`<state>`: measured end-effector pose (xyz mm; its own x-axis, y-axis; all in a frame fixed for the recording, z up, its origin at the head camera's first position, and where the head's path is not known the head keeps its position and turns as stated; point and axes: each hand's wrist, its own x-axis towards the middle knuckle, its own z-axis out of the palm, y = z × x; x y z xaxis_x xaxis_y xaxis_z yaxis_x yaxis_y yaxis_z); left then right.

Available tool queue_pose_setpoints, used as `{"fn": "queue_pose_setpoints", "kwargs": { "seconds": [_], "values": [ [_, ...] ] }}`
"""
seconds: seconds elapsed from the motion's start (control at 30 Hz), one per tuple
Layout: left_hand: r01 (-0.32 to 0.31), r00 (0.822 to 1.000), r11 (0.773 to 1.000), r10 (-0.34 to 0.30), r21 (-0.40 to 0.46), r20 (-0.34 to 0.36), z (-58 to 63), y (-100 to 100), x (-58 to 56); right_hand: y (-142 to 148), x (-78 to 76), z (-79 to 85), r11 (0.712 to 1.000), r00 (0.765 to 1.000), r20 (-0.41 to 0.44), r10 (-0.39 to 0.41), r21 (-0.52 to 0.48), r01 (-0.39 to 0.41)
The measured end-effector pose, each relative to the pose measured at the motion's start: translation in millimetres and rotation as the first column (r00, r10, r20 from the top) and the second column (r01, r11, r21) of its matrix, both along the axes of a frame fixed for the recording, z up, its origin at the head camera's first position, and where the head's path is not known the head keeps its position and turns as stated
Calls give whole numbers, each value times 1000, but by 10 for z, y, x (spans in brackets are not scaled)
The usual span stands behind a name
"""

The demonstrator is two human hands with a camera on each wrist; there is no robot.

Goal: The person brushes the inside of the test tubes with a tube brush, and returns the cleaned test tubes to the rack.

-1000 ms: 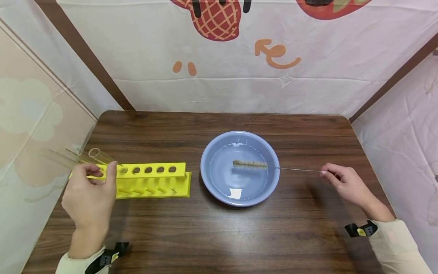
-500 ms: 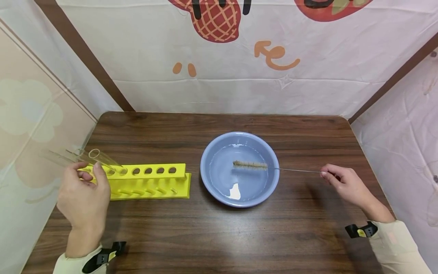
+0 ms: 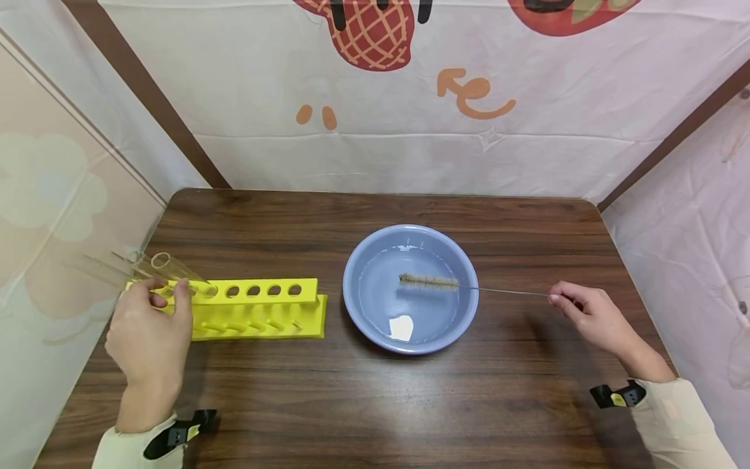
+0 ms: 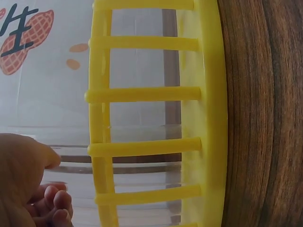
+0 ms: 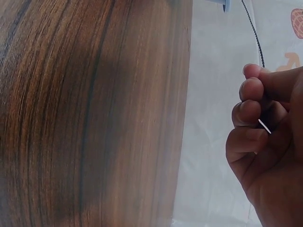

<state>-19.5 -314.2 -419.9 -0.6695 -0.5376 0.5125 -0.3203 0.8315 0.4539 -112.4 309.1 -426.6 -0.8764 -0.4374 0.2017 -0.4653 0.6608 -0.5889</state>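
Observation:
At the left of the table in the head view stands a yellow test tube rack [image 3: 258,293]. Clear glass test tubes [image 3: 176,268] rise from its left end. My left hand [image 3: 149,335] is in front of that end, thumb and index finger apart beside the tubes. In the left wrist view its fingers [image 4: 62,201] are loosely bent, with glass behind them. My right hand [image 3: 592,312] pinches the thin wire handle of a test tube brush [image 3: 429,281]. The bristled head lies over the water in a blue basin [image 3: 353,312]; the twisted wire [image 5: 255,35] also shows in the right wrist view.
The dark wooden table [image 3: 387,410] has its back edge along a white patterned cloth [image 3: 246,78]. Cloth walls also flank the table on both sides. The basin stands between the rack and my right hand, holding shallow water.
My left hand shifts slightly left along the rack, then a little back right, its thumb now closer to the rack. The right hand and the brush stay in place.

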Motion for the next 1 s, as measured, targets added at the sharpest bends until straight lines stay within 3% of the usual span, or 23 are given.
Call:
{"fn": "queue_pose_setpoints", "kwargs": {
  "seconds": [0.23,0.43,0.67,0.83,1.0],
  "values": [
    [11,995,999,-14,-32,-97,-5,-25,-18,4,-8,-6,1000,1000,17,10,-17,-10],
    [28,975,999,-37,-46,-217,81,-32,-51,10,6,-2,996,997,70,41,-88,-35],
    [27,922,1000,-28,-10,-386,189,-12,-83,-19,2,30,976,989,115,95,-207,-69],
    [15,879,999,5,40,-478,308,41,-111,-86,15,65,967,986,111,124,-234,-95],
    [50,837,995,8,91,-548,456,108,-105,-136,34,92,968,986,106,125,-231,-98]
  ]
}}
